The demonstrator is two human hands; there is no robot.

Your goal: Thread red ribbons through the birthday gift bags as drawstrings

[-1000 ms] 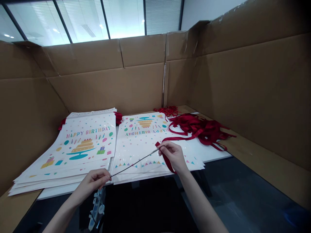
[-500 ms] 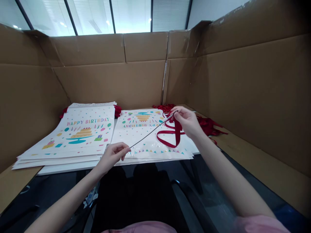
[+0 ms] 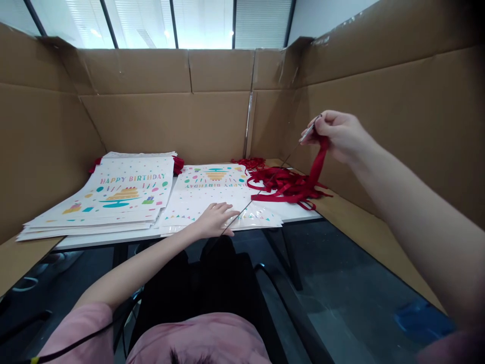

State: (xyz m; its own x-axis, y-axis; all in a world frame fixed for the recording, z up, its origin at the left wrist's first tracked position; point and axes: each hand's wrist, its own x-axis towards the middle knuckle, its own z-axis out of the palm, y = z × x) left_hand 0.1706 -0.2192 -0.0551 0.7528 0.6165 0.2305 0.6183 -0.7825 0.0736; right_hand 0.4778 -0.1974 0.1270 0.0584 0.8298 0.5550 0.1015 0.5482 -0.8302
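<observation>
Where a pair of black-clothed legs [image 3: 204, 273] reaches toward the front of the flat stack of glossy white sheets printed with an upside-down birthday cake [image 3: 210, 194], a pink fabric shirt [image 3: 200, 338] shows nearest, with a thin black cable [image 3: 81, 344] crossing its left sleeve. A blurred blue item [image 3: 422, 321] lies low, to the right and in front of the stack.

Over the stack's front edge is the left hand [image 3: 215, 221], palm down, its fingers loosely extended. A thin, straight dark cord [image 3: 239, 215] passes at those fingers; whether they pinch it I cannot tell. From there the cord slants over the stack's right part and up to the right hand [image 3: 337, 132], raised well to the right of the stack and higher than it. Thumb and fingers there are closed on a flat, glossy dark red ribbon [image 3: 319, 161], and a slim pale strip [image 3: 308, 132] shows at the fingertips. The ribbon hangs from this hand, to the right of the stack.

Left of the stack is a taller pile of white sheets printed HAPPY BIRTHDAY [image 3: 127, 189], upright to the viewer. Against the stack's right side lies a tangled heap of dark red ribbons [image 3: 286, 183], and at its far right corner a smaller bright red tangle [image 3: 252, 163]. Behind the stack stand brown cardboard walls [image 3: 162, 119], and beyond them dark-framed windows with pale blinds [image 3: 204, 23].
</observation>
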